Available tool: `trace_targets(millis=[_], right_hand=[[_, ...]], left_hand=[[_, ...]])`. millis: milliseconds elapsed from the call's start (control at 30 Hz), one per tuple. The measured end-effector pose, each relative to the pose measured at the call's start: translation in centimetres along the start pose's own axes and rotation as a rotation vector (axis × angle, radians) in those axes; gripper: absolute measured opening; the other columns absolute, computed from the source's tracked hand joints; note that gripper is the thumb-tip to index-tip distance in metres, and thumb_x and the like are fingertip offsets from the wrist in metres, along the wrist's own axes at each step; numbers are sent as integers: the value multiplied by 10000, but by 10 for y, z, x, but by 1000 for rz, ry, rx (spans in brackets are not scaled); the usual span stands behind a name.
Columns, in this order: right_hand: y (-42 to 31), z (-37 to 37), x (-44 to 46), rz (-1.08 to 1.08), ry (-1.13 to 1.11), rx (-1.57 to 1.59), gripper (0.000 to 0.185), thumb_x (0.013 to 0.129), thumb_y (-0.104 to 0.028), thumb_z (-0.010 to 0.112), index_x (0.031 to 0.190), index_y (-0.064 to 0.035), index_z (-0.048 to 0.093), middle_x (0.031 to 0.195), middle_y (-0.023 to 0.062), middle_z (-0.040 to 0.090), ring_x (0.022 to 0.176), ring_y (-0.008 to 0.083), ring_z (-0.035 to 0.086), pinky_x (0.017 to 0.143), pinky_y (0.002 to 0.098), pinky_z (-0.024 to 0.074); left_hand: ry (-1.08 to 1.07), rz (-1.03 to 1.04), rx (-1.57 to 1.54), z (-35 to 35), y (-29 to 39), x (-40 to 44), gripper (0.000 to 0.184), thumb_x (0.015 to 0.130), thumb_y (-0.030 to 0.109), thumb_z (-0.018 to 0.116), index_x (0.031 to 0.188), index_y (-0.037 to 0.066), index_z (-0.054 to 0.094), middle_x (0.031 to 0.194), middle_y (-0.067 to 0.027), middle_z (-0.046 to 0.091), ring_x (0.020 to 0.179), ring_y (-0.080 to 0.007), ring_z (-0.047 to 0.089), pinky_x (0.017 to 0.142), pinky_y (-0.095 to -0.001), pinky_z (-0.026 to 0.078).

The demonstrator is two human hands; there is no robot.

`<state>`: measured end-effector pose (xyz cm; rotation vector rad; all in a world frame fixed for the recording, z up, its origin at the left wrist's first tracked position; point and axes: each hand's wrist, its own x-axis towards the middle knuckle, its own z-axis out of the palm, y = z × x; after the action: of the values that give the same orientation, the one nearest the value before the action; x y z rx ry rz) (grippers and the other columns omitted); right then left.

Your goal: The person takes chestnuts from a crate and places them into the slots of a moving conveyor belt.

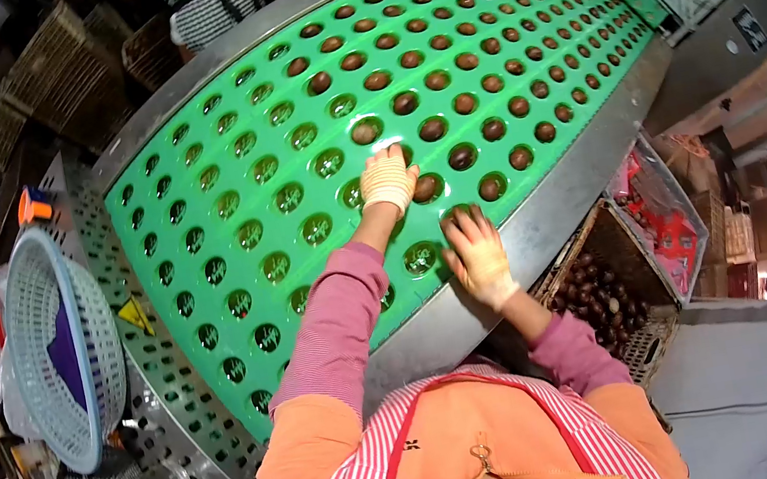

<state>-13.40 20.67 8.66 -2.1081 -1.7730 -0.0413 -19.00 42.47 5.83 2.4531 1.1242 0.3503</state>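
Rows of dark brown eggs (432,129) sit in the round cups of a sloping green belt (221,180). My left hand (387,180), its fingers wrapped in pale covering, lies over the cups with fingers stretched forward. Just ahead of it is an egg (366,131) in a cup; another beside its fingers is partly hidden. Lower down, my right hand (479,254) reaches over the belt's near edge, thumb apart from its fingers. Its fingertips cover a dark cup, whose contents I cannot make out. An egg (492,186) lies in the cup just beyond.
A wicker basket (648,352) of dark eggs stands below the metal rim (546,238) on my right. Left of the belt is a pale blue plastic basket (76,342). Crates (56,71) and another person in a striped apron (214,14) are across the belt.
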Motion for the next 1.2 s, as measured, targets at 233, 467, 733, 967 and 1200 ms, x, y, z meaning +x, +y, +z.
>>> trace_targets(millis=[233,467,733,967,1200], right_hand=[[11,8,-80,125,160,59,396,818,-222,640,1170,-49,584,1244,173,542,1219,439,465,1024,513,388],[14,8,-84,140,173,120,378,799,-218,664,1123,-35,596,1208,167,572,1197,414,497,1022,493,404],[17,4,-87,113,131,232,372,809,-263,655,1104,-43,595,1202,140,552,1231,374,463,1053,477,372],[111,-72,-138,308,175,457,253,740,-136,642,952,2,661,987,212,649,927,382,623,827,456,520],[343,-48,-374,1418,97,-144,486,854,-299,620,1266,-48,564,1378,172,489,1226,379,479,1041,450,402]], left_hand=[[52,256,269,28,3,22,216,807,169,575,1007,144,654,1115,-52,608,1049,-297,550,859,-470,450],[-80,328,322,53,33,-35,650,896,442,562,1468,199,369,1544,-200,243,1420,-447,206,1136,-618,151],[-69,138,145,57,55,-42,622,930,444,498,1475,183,350,1548,-188,238,1403,-447,240,1126,-590,208],[-143,249,276,77,59,-61,613,920,407,541,1463,181,370,1568,-130,233,1428,-432,175,1127,-583,207],[201,426,-123,75,167,-84,583,887,301,615,1382,50,436,1414,-235,408,1281,-434,385,1082,-514,322]])
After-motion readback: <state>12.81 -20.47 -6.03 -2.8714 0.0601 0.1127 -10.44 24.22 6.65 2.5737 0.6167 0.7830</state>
